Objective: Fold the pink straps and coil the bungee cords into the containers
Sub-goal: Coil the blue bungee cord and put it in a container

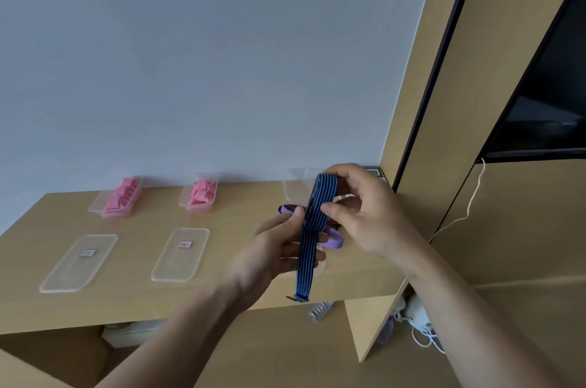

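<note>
Bungee cord [309, 229] (the blue one with black stripes) is up in the air over the right end of the desk [241, 216], held in both hands.

Going big to small: a pale wall [222, 54] runs along the whole back edge of the desk, and a wooden side panel [421, 134] closes off the right end, so the hands are working close to that corner. The front edge is open toward the person. A stretch of bare wood shows between the hands and the middle lid [180, 254].

That lid and the left lid [79, 262] lie flat nearer the front edge, well apart, each with a small red-edged label. Behind them, up against the wall, the left container [101, 208] and middle container [184, 202] both hold folded pink straps [122, 194]. A third container [296, 189] sits at the back right, partly hidden behind the cord.

Grip now. The right hand [361, 213] is curled over the top of the cord where it doubles over into a loop, with the thumb pressed on the front of the loop. The left hand [279, 248] pinches the cord lower down, thumb in front and fingers behind. So both hands are closed snug on it, nothing wide open.

Below the left hand the tail hangs straight, past the front edge of the desk, with its stitched end at the bottom. A purple cord [333, 237] lies on the desk just behind the hands — only partly visible.
</note>
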Tool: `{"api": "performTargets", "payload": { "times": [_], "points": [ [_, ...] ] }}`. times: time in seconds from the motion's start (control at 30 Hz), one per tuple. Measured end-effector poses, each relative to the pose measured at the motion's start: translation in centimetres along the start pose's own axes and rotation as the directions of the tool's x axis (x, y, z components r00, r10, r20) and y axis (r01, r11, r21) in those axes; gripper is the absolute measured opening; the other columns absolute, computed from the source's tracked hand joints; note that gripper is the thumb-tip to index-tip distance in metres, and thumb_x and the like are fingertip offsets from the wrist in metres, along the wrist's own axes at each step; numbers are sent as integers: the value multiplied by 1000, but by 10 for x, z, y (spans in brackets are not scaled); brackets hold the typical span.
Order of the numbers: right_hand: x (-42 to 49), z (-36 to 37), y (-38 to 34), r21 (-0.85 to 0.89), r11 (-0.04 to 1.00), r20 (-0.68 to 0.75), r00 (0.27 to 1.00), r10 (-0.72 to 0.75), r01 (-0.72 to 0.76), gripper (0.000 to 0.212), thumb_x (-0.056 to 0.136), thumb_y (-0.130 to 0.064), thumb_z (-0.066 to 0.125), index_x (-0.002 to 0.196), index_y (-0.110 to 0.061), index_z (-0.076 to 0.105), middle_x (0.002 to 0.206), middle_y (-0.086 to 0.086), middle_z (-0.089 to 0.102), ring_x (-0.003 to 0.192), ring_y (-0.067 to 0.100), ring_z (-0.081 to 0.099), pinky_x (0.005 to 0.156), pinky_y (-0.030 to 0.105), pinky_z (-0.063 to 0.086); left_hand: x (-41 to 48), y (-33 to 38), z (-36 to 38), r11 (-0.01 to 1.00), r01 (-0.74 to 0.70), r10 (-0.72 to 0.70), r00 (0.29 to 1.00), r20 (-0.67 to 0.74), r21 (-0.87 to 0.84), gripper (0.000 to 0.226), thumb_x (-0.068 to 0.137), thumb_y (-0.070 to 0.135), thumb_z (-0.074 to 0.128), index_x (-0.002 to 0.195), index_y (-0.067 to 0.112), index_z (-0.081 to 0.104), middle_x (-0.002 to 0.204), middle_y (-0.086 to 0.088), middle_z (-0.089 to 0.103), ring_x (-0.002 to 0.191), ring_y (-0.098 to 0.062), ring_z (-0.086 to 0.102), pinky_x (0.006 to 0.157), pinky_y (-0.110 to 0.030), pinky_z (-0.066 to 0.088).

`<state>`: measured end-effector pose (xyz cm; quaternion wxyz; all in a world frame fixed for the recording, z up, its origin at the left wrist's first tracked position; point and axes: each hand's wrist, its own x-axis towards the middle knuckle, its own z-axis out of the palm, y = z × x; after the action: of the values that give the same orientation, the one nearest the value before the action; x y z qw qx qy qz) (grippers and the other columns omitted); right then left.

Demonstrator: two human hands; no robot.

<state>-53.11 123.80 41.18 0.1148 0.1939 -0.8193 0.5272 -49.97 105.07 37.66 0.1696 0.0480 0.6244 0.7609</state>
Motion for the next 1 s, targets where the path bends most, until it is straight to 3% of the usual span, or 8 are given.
{"api": "performTargets", "payload": {
  "times": [0.13, 0.3, 0.43, 0.53, 0.63, 0.7, 0.87, 1.0],
  "points": [
    [-2, 4, -2, -44, 994, -80, 991, -103, 100, 42, 83, -2, 74, 113, -29, 60, 102, -11, 70, 94, 5, 67, 73, 13, 52, 0, 0, 1, 999, 27, -27, 1000, 6, 19, 50, 95, 57, 50, 111, 20, 79, 114, -14, 77, 92, -32, 72, 89, -44, 59],
    [-7, 11, -2, -275, 924, -115, 945, -305, 265, 40, 82, -3, 77, 117, -14, 62, 104, -5, 70, 94, 12, 68, 80, 18, 54, 0, 0, 0, 998, 67, -67, 998, -7, 11, 55, 96, 60, 49, 114, 16, 77, 114, -16, 77, 94, -32, 75, 87, -43, 57],
    [-12, 18, 2, -324, 877, -80, 914, -398, 354, 39, 79, 1, 76, 115, -10, 65, 102, 0, 69, 95, 11, 65, 85, 4, 42, 3, 4, 1, 994, 98, -99, 995, -31, -53, 60, 87, 63, 52, 109, 14, 78, 105, -14, 78, 91, -31, 76, 74, -39, 61],
    [-18, 20, 6, -335, 836, -52, 878, -476, 434, 39, 79, 0, 75, 117, -9, 67, 110, -1, 70, 102, 11, 65, 92, 15, 46, 6, 5, -3, 993, 96, -100, 994, -49, -72, 51, 89, 63, 53, 93, 22, 83, 98, -9, 77, 85, -26, 75, 74, -40, 60],
    [-26, 24, 11, -327, 792, -11, 836, -548, 515, 33, 80, 1, 73, 113, -2, 70, 120, 4, 70, 113, 17, 64, 98, 29, 50, 10, 5, -7, 995, 81, -85, 993, -81, -53, 46, 98, 58, 50, 93, 26, 83, 99, -6, 78, 87, -23, 74, 88, -46, 54],
    [-30, 28, 15, -337, 771, 11, 821, -571, 540, 28, 79, 2, 74, 107, 0, 72, 121, 8, 70, 113, 23, 65, 97, 35, 52, 11, 6, -10, 995, 68, -75, 993, -96, -79, 39, 97, 53, 57, 98, 24, 83, 100, -6, 76, 90, -25, 70, 87, -45, 54],
    [-39, 37, 24, -380, 728, 74, 803, -591, 571, 24, 77, 1, 79, 100, -5, 76, 122, 5, 71, 116, 26, 63, 105, 33, 47, 12, 10, -16, 997, -4, 0, 998, -57, -72, 22, 98, 29, 63, 100, 19, 81, 92, -5, 72, 79, -21, 68, 73, -37, 59],
    [-39, 37, 19, -312, 795, -6, 836, -549, 521, 18, 75, -7, 85, 92, -8, 79, 111, 1, 75, 110, 19, 67, 97, 35, 52, 12, 9, -18, 999, -13, 11, 999, -41, -36, 19, 96, 27, 64, 101, 19, 81, 91, -3, 72, 79, -20, 66, 68, -32, 56]
  ]
}}
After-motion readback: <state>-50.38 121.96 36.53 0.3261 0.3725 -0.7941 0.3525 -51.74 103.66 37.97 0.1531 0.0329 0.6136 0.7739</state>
